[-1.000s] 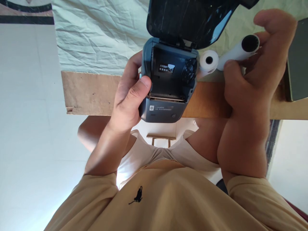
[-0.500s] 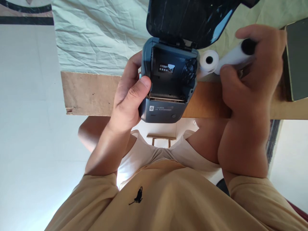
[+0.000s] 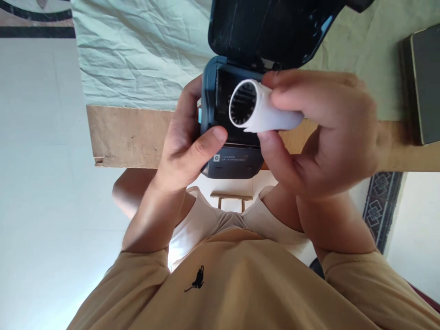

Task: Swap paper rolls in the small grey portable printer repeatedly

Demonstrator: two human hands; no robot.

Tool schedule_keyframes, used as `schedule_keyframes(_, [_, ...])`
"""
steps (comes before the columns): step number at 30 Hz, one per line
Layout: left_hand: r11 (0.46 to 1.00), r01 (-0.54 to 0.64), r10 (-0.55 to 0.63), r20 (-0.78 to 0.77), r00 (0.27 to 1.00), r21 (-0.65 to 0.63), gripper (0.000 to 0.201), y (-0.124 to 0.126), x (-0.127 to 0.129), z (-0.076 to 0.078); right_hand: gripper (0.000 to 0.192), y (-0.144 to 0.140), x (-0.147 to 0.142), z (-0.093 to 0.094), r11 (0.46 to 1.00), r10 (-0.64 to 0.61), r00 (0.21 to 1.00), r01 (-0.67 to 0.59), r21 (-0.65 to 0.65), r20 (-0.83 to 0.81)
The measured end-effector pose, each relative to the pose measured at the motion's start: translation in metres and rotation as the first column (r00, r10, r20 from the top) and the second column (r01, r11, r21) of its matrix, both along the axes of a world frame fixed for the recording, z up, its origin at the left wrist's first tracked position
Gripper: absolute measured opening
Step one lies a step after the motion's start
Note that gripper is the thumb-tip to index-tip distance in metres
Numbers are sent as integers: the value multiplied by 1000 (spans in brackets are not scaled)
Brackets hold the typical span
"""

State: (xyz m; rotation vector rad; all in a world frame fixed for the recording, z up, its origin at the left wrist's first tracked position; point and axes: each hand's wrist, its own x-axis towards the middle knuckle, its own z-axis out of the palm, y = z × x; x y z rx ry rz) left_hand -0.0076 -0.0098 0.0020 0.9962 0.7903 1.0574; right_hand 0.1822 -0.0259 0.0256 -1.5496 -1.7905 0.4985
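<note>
My left hand point(image 3: 187, 142) grips a dark blue-grey label printer point(image 3: 232, 167) by its left side, thumb over the rim. The printer's black lid point(image 3: 261, 32) is swung up, so its inner compartment lies open. Between the thumb and fingers of my right hand point(image 3: 330, 123) is a white paper roll point(image 3: 271, 110), tilted, with its hollow dark core facing left. The roll is held over the compartment and covers much of it from view; whether it touches the printer I cannot tell.
A pale green cloth point(image 3: 137, 50) covers the table, with a bare wooden edge point(image 3: 127, 135) at the front. A dark flat device with a light rim point(image 3: 428, 87) lies at the right. Under the table stands a small wooden stool point(image 3: 230, 196).
My right hand has brought the paper roll left, from the right of the printer to over its compartment. A second white roll beside the printer is now hidden. My left hand stays nearly still.
</note>
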Motion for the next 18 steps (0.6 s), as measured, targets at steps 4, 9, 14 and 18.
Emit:
schedule_keyframes(4, [997, 51, -48, -55, 997, 66, 42, 1, -1, -1, 28, 8, -1, -2, 918, 130, 973, -191, 347, 191])
schedule_keyframes(9, [975, 93, -85, -52, 995, 202, 48, 1, -2, -2, 20, 11, 1, -12, 880, 109, 966, -205, 429, 236])
schedule_keyframes(14, [979, 105, -89, -98, 991, 176, 48, 0, -5, -4, 20, 12, -1, -14, 873, 141, 969, -218, 435, 202])
schedule_keyframes(18, [947, 58, -58, -8, 998, 315, 54, 13, 1, -28, 21, 14, -1, -17, 853, 124, 976, -198, 483, 182])
